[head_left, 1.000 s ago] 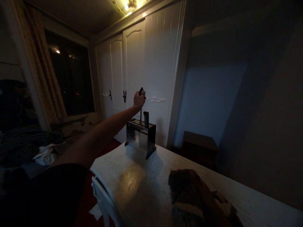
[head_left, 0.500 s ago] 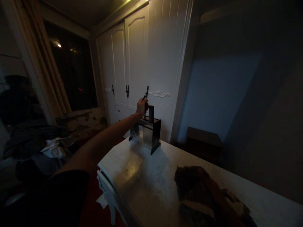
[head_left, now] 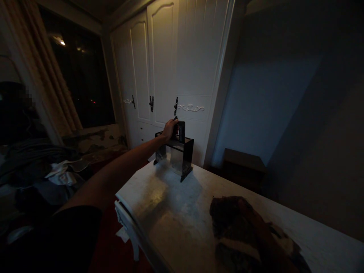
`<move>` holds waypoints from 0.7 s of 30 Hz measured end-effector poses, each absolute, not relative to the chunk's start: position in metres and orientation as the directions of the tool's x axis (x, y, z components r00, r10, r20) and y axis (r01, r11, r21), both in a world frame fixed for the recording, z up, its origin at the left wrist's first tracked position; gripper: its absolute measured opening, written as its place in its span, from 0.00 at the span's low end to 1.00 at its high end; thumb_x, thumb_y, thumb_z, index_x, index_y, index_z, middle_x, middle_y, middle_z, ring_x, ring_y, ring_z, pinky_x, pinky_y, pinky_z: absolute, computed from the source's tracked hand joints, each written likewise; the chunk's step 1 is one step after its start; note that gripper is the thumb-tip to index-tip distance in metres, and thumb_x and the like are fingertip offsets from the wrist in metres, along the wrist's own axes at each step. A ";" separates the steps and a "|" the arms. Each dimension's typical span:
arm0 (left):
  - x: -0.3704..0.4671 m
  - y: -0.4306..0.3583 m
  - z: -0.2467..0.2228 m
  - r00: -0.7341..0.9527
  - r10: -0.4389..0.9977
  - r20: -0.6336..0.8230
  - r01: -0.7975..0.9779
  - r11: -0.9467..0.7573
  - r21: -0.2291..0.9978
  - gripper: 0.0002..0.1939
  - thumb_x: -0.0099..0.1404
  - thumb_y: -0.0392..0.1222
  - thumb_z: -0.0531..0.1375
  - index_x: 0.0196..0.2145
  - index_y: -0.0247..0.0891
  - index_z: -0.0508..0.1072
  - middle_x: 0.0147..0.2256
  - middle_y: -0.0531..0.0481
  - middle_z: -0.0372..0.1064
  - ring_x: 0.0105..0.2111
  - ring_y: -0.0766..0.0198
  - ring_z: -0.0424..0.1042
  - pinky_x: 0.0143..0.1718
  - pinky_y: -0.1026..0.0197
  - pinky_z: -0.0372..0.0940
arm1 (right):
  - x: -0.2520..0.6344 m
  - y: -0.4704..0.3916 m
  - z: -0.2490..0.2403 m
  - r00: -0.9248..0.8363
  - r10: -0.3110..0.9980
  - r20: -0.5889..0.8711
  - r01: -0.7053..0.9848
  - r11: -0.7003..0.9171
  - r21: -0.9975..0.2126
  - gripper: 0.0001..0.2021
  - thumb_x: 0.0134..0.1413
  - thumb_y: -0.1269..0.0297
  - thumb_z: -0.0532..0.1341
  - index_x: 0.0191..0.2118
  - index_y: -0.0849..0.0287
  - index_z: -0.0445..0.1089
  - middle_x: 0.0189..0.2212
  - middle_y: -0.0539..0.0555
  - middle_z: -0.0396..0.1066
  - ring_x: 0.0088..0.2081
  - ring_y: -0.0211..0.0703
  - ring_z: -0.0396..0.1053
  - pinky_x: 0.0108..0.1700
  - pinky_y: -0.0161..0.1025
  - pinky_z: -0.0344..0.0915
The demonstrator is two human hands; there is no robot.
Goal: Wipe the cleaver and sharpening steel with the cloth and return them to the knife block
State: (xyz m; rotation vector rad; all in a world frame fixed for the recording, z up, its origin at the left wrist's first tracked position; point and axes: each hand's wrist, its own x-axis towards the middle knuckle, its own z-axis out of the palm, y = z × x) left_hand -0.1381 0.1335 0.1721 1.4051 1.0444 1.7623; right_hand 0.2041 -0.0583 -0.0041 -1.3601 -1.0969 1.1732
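Note:
My left hand (head_left: 170, 129) is wrapped round a black handle at the top of a knife holder (head_left: 188, 153) with black ends and clear sides. Beside my fingers stands another black handle (head_left: 182, 131). The holder rests upright on the far part of a white marble-like table (head_left: 182, 212). At the lower right, my right hand (head_left: 251, 214) lies on a dark, patterned cloth (head_left: 224, 216) on the table. Its fingers are dim and blend into the cloth, so their grip cannot be made out.
Behind the table stands a white wardrobe (head_left: 193, 68), with a dark box-like piece (head_left: 244, 163) to its right. Clothes (head_left: 61, 172) are heaped at the left, near a dim person (head_left: 14, 106). A curtain (head_left: 48, 68) hangs by the window.
My left hand and the handle it holds have come down toward the top of the holder. The view has shifted slightly. My right hand remains on the cloth.

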 end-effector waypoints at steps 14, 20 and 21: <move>-0.147 0.128 0.174 -0.150 0.893 0.424 0.026 -0.425 0.905 0.09 0.67 0.43 0.51 0.31 0.36 0.63 0.22 0.53 0.63 0.19 0.68 0.64 0.21 0.66 0.58 | 0.202 -0.055 0.003 0.128 0.978 -0.167 0.027 -0.172 -0.985 0.22 0.37 0.40 0.67 0.32 0.52 0.78 0.33 0.60 0.79 0.44 0.67 0.74 0.49 0.54 0.70; -0.151 0.121 0.171 -0.145 0.892 0.427 0.073 -0.421 0.904 0.11 0.66 0.46 0.54 0.33 0.35 0.65 0.28 0.49 0.68 0.28 0.66 0.69 0.29 0.65 0.62 | 0.199 -0.057 0.008 0.084 0.982 -0.168 0.002 -0.168 -0.986 0.26 0.38 0.38 0.66 0.32 0.57 0.78 0.31 0.62 0.78 0.42 0.67 0.75 0.47 0.54 0.70; -0.151 0.121 0.171 -0.159 0.878 0.452 0.098 -0.442 0.892 0.11 0.66 0.47 0.54 0.34 0.35 0.66 0.30 0.48 0.68 0.30 0.65 0.69 0.30 0.64 0.63 | 0.199 -0.059 0.009 0.079 0.983 -0.164 -0.004 -0.164 -0.986 0.26 0.38 0.38 0.66 0.33 0.58 0.78 0.31 0.62 0.78 0.42 0.66 0.75 0.47 0.54 0.70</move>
